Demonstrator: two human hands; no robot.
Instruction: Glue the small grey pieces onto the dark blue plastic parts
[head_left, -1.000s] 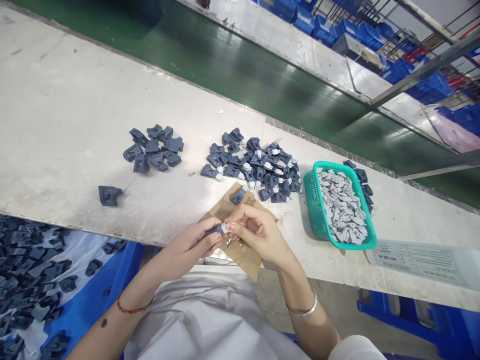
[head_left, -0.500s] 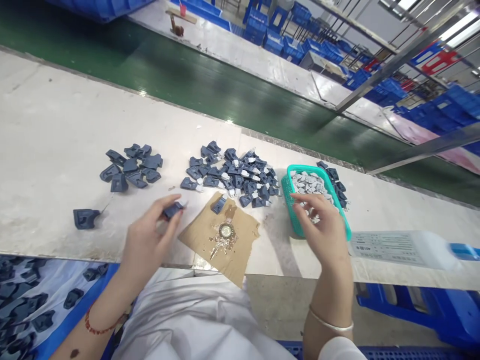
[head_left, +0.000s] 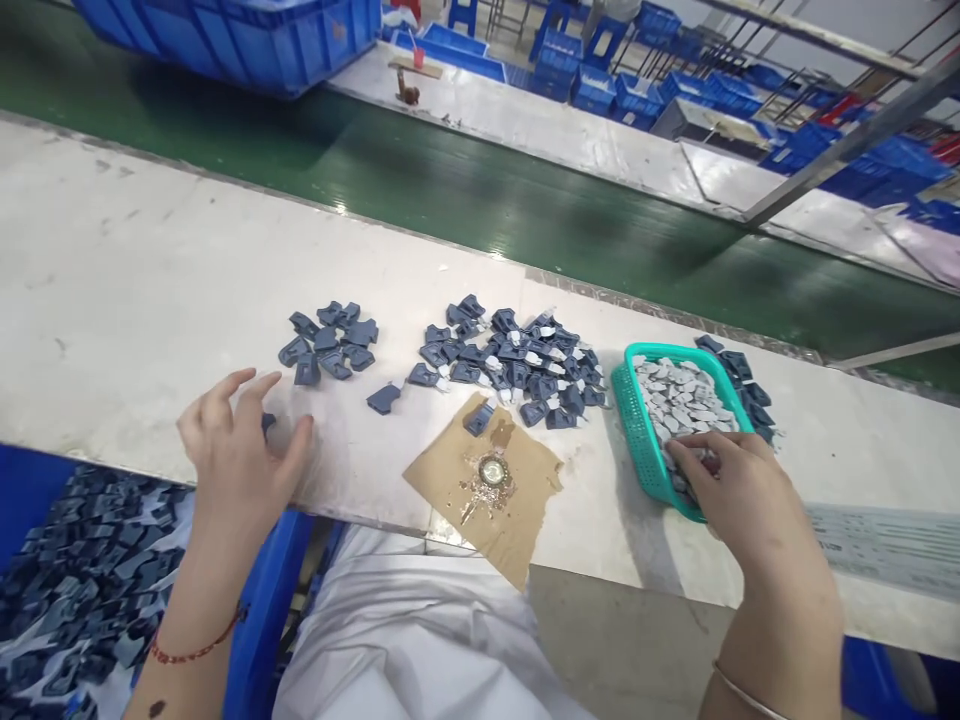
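Observation:
My left hand (head_left: 244,450) is spread over the table's near left part, its fingers apart around a dark blue piece (head_left: 268,424) that is partly hidden. My right hand (head_left: 739,490) reaches into the green basket (head_left: 636,440), thumb and index finger together at the small white pieces (head_left: 686,395); whatever they pinch is hidden. Between the hands, a brown paper sheet (head_left: 517,530) carries a small round wet item (head_left: 493,471) and one blue piece (head_left: 478,418). A single blue piece (head_left: 384,399) lies left of the paper.
Blue pieces with white tips (head_left: 517,372) form a pile behind the paper; plain blue pieces (head_left: 326,340) lie left, others (head_left: 739,368) behind the basket. A clear bag (head_left: 885,540) is at right. Beyond the table (head_left: 150,270) runs a green belt (head_left: 450,215) with a blue crate (head_left: 247,40).
My left hand let go of its blue piece, now lying left of the paper, and moved left to another. My right hand lowered into the basket. The view shifted left.

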